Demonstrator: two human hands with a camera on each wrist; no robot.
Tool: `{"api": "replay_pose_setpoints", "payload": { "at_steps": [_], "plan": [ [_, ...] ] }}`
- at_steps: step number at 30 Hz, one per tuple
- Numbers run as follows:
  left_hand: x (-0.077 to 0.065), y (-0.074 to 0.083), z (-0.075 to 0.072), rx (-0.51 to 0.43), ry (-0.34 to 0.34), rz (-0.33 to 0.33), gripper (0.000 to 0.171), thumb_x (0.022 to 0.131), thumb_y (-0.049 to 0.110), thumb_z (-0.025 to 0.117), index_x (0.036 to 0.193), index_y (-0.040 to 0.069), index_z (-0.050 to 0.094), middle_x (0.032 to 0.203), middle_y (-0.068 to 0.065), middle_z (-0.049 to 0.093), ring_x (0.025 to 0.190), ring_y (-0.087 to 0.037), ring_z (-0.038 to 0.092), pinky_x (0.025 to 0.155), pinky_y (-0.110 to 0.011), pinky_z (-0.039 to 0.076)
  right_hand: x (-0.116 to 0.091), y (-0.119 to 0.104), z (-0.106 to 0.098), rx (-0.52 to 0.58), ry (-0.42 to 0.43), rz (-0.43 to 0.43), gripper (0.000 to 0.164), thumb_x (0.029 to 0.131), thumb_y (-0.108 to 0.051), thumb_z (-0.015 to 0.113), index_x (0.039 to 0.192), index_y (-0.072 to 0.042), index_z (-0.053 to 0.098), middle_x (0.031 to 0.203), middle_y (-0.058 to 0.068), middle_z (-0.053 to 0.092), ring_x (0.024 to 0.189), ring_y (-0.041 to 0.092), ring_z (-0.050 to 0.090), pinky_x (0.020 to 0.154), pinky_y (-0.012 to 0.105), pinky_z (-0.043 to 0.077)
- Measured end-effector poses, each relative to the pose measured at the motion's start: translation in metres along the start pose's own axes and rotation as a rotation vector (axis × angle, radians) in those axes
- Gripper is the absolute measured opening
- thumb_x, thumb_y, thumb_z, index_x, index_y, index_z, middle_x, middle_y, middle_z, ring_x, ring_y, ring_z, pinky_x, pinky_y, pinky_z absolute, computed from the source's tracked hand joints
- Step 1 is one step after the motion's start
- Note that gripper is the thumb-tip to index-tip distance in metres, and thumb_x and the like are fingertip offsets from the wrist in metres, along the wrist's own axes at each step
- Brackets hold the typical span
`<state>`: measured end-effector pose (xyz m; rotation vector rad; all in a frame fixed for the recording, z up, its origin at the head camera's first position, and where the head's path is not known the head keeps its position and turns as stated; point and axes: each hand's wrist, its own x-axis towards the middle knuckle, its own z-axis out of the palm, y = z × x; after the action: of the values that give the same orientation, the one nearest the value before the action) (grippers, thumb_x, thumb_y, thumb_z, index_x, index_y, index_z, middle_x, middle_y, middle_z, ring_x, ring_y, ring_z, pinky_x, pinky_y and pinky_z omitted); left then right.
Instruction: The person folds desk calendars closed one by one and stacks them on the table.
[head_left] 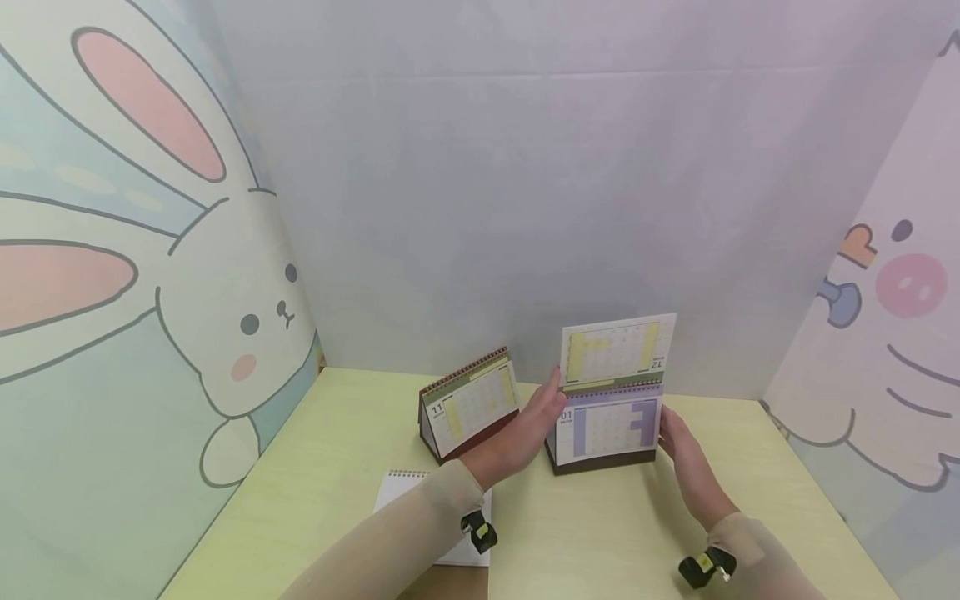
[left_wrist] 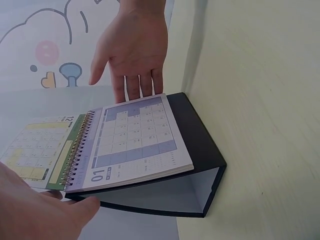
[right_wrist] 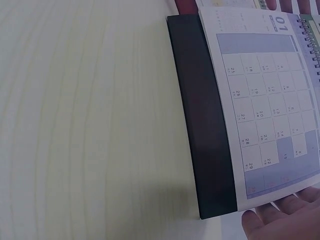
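A desk calendar (head_left: 609, 425) stands on a dark triangular base, its purple page marked 01 facing front. The page marked 12 (head_left: 618, 348) is flipped up over the spiral binding (left_wrist: 79, 150), showing upside down. My left hand (head_left: 528, 429) rests against the calendar's left side, its thumb and fingers at the spiral's end. On the opposite side, my right hand (head_left: 686, 458) has straight fingers touching the right edge, palm turned inward. To the left a second desk calendar (head_left: 472, 404), marked 11, stands tilted on a dark red base, beside my left wrist.
A white spiral-bound pad (head_left: 465, 554) lies near the front of the pale wooden table (head_left: 570, 533), partly hidden under my left forearm. A grey wall (head_left: 480, 208) rises behind the calendars. Cartoon-printed panels, a rabbit (head_left: 217, 308) and a pig (head_left: 877, 350), flank the table.
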<state>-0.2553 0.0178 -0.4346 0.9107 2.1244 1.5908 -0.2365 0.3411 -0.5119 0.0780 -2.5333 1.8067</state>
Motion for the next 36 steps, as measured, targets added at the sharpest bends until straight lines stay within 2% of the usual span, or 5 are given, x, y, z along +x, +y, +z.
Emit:
{"api": "replay_pose_setpoints", "payload": {
  "at_steps": [11, 20, 25, 31, 36],
  "plan": [
    [-0.0017, -0.0041, 0.0029, 0.011, 0.007, -0.010, 0.077, 0.126, 0.061, 0.015, 0.189, 0.031, -0.016, 0.201, 0.004, -0.011, 0.189, -0.028, -0.010, 0.151, -0.072, 0.003, 0.0028, 0.0024, -0.0009, 0.033, 0.003, 0.005, 0.088, 0.126, -0.059, 0.000, 0.187, 0.006, 0.004, 0.196, 0.035, 0.007, 0.181, 0.062, 0.013, 0.146, 0.078, 0.015],
    [-0.0043, -0.0044, 0.0044, 0.036, 0.022, -0.011, 0.078, 0.126, 0.063, 0.015, 0.190, 0.029, -0.015, 0.201, 0.003, -0.013, 0.189, -0.029, -0.009, 0.151, -0.073, 0.005, -0.0001, 0.0031, -0.0033, 0.019, -0.009, 0.023, 0.092, 0.125, -0.064, 0.001, 0.188, 0.003, 0.005, 0.197, 0.031, 0.007, 0.182, 0.059, 0.013, 0.142, 0.026, 0.034],
    [-0.0053, -0.0050, 0.0048, 0.053, 0.021, -0.009, 0.079, 0.125, 0.066, 0.013, 0.190, 0.030, -0.015, 0.201, 0.002, -0.013, 0.189, -0.032, -0.007, 0.149, -0.076, 0.009, -0.0006, 0.0021, -0.0035, 0.035, -0.015, 0.006, 0.091, 0.125, -0.063, 0.001, 0.187, 0.004, 0.005, 0.197, 0.033, 0.007, 0.182, 0.061, 0.011, 0.150, 0.061, 0.023],
    [-0.0056, -0.0046, 0.0058, 0.059, 0.019, -0.017, 0.081, 0.124, 0.068, 0.012, 0.190, 0.031, -0.016, 0.201, 0.004, -0.015, 0.189, -0.028, -0.009, 0.150, -0.075, 0.008, -0.0013, 0.0032, -0.0045, 0.027, -0.015, 0.003, 0.091, 0.125, -0.062, -0.001, 0.188, 0.004, 0.006, 0.197, 0.033, 0.008, 0.181, 0.061, 0.013, 0.130, 0.011, 0.038],
    [-0.0063, -0.0049, 0.0063, 0.067, 0.016, -0.007, 0.081, 0.124, 0.068, 0.011, 0.189, 0.030, -0.017, 0.200, 0.004, -0.016, 0.189, -0.029, -0.008, 0.149, -0.075, 0.009, -0.0006, 0.0046, -0.0048, 0.053, -0.020, -0.003, 0.090, 0.126, -0.060, 0.000, 0.187, 0.004, 0.005, 0.196, 0.034, 0.006, 0.181, 0.062, 0.010, 0.110, -0.003, 0.037]
  ]
}}
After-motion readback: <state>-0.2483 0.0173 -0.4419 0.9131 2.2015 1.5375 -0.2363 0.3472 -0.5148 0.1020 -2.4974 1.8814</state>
